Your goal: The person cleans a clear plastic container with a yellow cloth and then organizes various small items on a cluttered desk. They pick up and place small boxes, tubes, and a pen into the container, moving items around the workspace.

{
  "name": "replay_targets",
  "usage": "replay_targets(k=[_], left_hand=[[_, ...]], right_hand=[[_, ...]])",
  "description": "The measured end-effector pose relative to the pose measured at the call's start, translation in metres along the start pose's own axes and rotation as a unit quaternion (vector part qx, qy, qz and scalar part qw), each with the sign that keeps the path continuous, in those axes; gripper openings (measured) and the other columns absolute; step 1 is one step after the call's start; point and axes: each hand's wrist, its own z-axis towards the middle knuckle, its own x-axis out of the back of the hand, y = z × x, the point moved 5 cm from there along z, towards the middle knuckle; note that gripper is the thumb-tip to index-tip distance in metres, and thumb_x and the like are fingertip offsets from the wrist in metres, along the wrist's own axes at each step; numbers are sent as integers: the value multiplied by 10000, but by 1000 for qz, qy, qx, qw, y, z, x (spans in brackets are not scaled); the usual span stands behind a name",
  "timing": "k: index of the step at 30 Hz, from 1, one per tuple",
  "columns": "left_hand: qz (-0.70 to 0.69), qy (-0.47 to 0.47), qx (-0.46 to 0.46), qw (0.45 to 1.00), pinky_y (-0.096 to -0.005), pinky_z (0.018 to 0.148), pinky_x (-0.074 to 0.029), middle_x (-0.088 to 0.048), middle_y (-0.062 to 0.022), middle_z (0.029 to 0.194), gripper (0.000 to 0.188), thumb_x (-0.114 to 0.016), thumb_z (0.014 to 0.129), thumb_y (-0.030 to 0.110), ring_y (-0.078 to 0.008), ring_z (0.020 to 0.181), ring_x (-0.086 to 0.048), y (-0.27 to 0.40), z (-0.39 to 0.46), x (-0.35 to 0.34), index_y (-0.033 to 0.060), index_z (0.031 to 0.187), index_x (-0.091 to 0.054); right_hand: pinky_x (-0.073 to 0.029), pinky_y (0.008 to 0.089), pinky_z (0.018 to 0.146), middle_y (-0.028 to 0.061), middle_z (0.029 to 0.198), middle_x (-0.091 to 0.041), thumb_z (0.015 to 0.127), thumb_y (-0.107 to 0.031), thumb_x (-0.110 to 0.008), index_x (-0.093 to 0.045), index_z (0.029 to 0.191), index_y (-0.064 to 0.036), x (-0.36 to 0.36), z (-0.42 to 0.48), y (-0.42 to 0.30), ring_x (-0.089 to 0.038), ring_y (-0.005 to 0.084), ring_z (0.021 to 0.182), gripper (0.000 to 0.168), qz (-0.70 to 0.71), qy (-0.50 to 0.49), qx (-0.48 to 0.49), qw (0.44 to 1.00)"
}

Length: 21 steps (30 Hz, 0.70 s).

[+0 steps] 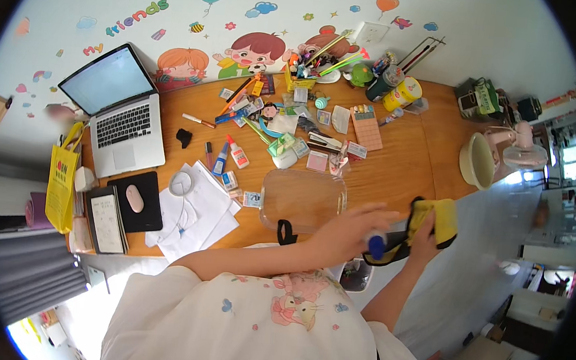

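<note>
My left hand (348, 225) reaches across my body to the right, over the desk's front edge. Its fingers stretch out, while a small blue-capped object (376, 247) with a pale body is held under the palm; most of that object is hidden. My right hand (425, 239) grips a yellow fabric piece with black edging (437, 217), out past the front edge. A black strip of this fabric (388, 256) hangs toward the left hand, passing behind the blue cap. Left of the hands, a clear plastic tray (302, 201) lies on the wooden desk, with a black strap loop (287, 232) at its front edge.
A laptop (127, 132), mouse (135, 198) and papers (189, 215) occupy the left. Glue bottles (238, 153), a stapler (324, 142) and a calculator-like pink item (366, 128) crowd the middle. Behind stand a pen box (300, 79) and a yellow canister (402, 93); a basin (477, 162) is at right.
</note>
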Motion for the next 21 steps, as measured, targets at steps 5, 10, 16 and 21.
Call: replay_targets(k=[5,10,16,21], left_hand=[[-13,55,242,969,-354,870,-456,-552,-105,1198,453,-655,762,91,-292,1070,-544,-83,-42,6,69,1189,-504],[87,125,330,932,-377,845,-461,-591,-156,1092,452,-692,736,132,-315,1011,-574,-135,-82,-1,60,1157,-545],[132,107,341,925,-386,844,-463,-604,-175,1069,439,-685,741,140,-341,1001,-575,-156,-79,0,57,1152,-556],[140,133,280,940,-398,836,-466,-596,-177,1055,414,-653,766,143,-347,986,-573,-190,-70,-3,63,1160,-551]], right_hand=[[-440,338,894,158,1142,-587,833,-233,-676,-511,1150,73,-30,83,54,-568,241,1054,471,111,-28,-16,993],[-452,365,858,192,1149,-569,784,-271,-699,-542,1162,-7,-104,64,55,-576,301,997,487,-293,-409,69,862],[-479,341,798,154,1095,-601,811,-192,-671,-507,1244,-70,-140,-43,-39,-593,268,975,479,253,-649,2,718],[-477,279,691,108,1005,-621,802,-113,-666,-545,1136,-71,-165,-81,-23,-607,199,824,357,236,-543,-49,804]])
